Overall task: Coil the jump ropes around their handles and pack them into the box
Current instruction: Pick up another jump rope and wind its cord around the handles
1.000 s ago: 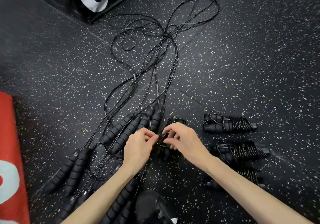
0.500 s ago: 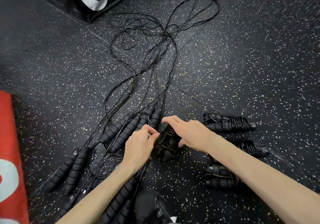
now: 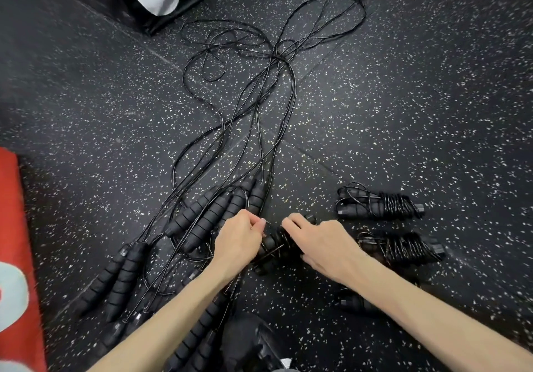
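On the speckled floor | wrapped jump rope is held between both hands | left hand pinches its cord | right hand is curled over its handles | two coiled ropes lie just right | loose ropes are spread ahead.

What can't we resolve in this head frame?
- Third wrapped bundle, head view: mostly hidden by the right forearm.
- Bundle in work: left hand and right hand cover its ends; how the rope end is tucked is unseen.
- Handles at bottom centre: cut off by the frame edge.
- Loose ropes: tangled; count unclear.
- The box: cannot be identified.
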